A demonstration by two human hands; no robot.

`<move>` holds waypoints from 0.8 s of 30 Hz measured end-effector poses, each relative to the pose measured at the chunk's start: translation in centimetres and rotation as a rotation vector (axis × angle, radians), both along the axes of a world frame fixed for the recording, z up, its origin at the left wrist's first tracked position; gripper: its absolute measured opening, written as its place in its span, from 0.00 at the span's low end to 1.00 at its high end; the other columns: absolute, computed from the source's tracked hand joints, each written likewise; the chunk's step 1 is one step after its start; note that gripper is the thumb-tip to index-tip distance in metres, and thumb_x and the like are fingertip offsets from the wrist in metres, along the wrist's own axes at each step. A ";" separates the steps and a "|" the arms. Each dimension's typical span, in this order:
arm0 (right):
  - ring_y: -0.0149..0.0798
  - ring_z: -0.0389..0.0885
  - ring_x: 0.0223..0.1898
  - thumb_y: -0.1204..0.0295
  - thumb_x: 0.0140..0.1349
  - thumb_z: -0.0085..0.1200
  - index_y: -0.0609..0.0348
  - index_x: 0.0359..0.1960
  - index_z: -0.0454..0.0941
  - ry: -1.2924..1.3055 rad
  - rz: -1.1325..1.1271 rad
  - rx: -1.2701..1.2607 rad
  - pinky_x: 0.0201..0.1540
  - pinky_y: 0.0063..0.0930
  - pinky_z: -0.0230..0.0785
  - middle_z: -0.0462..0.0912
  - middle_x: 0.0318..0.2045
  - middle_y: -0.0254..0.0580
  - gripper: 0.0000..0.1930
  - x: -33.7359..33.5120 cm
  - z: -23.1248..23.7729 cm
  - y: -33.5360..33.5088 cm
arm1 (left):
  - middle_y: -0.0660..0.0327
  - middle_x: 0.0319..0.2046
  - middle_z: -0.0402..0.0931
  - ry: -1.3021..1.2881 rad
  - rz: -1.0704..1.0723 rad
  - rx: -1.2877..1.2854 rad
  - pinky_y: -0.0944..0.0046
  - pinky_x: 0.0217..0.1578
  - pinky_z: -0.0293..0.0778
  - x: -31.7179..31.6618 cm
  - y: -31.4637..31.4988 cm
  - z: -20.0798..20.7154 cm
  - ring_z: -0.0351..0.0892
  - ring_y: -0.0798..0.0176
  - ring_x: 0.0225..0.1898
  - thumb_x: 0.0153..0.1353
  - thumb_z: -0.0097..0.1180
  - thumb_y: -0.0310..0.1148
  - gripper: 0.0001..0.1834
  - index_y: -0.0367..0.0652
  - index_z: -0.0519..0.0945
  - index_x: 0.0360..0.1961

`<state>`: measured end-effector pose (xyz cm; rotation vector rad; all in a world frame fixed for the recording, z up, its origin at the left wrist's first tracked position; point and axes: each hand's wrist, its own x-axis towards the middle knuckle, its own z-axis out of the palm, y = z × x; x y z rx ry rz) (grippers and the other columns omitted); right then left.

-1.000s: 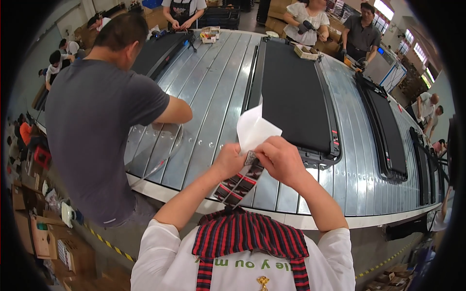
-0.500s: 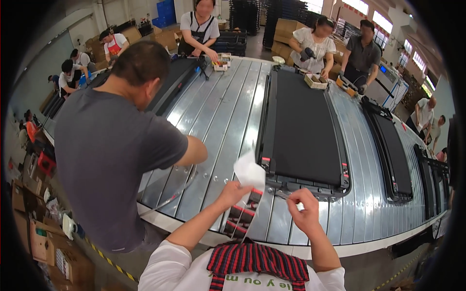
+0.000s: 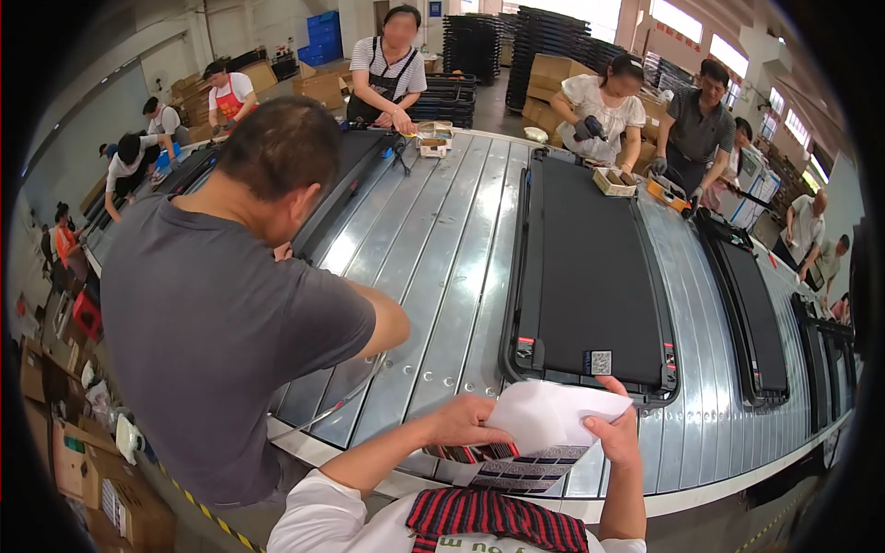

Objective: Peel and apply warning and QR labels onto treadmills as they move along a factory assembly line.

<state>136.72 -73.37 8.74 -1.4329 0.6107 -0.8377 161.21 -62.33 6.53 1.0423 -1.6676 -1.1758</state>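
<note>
My left hand (image 3: 466, 422) and my right hand (image 3: 616, 431) together hold a white sheet of paper (image 3: 551, 415), one hand on each side. Under the paper hangs a sheet of small dark labels with red stripes (image 3: 505, 461), pinched beneath my left hand. Both hands hover over the near edge of a ribbed metal conveyor table (image 3: 442, 276). Just beyond them lies a large flat black panel (image 3: 590, 267) with a small square code sticker (image 3: 600, 361) near its closest edge.
A person in a grey shirt (image 3: 207, 323) stands close on my left, leaning an arm over the table. Several other workers stand along the far and right sides. More black panels (image 3: 751, 313) lie to the right. Cardboard boxes (image 3: 83, 461) sit at lower left.
My hands dropped lower and spread apart, and the white sheet now lies flatter between them, held by both. The view has tipped up toward the far side of the table.
</note>
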 end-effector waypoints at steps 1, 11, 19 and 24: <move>0.30 0.75 0.36 0.71 0.43 0.64 0.62 0.55 0.59 -0.003 0.006 0.001 0.40 0.22 0.68 0.77 0.35 0.40 0.36 0.2 -0.2 0.1 | 0.60 0.31 0.78 -0.142 0.114 0.069 0.69 0.37 0.70 0.3 0.1 0.0 0.76 0.68 0.34 0.51 0.59 0.36 0.14 0.40 0.78 0.37; 0.26 0.73 0.35 0.81 0.50 0.55 0.62 0.50 0.66 -0.005 -0.050 0.025 0.38 0.19 0.66 0.75 0.35 0.38 0.23 1.6 -2.9 2.6 | 0.65 0.34 0.78 0.201 0.238 0.396 0.71 0.41 0.69 -1.2 2.5 -4.4 0.73 0.73 0.37 0.51 0.60 0.35 0.15 0.38 0.79 0.38; 0.28 0.73 0.35 0.77 0.51 0.55 0.63 0.48 0.67 0.275 -0.211 -0.126 0.37 0.21 0.67 0.76 0.34 0.39 0.20 2.5 -5.1 3.5 | 0.64 0.35 0.77 0.384 0.361 0.552 0.70 0.41 0.69 -1.0 2.5 -5.0 0.74 0.73 0.37 0.51 0.60 0.34 0.17 0.37 0.77 0.41; 0.22 0.70 0.30 0.78 0.53 0.53 0.63 0.47 0.67 0.219 -0.226 -0.086 0.33 0.15 0.64 0.75 0.30 0.32 0.18 2.7 -8.1 1.2 | 0.59 0.36 0.78 0.010 0.412 0.577 0.68 0.41 0.70 1.5 0.0 -5.9 0.75 0.70 0.37 0.54 0.56 0.39 0.17 0.37 0.77 0.40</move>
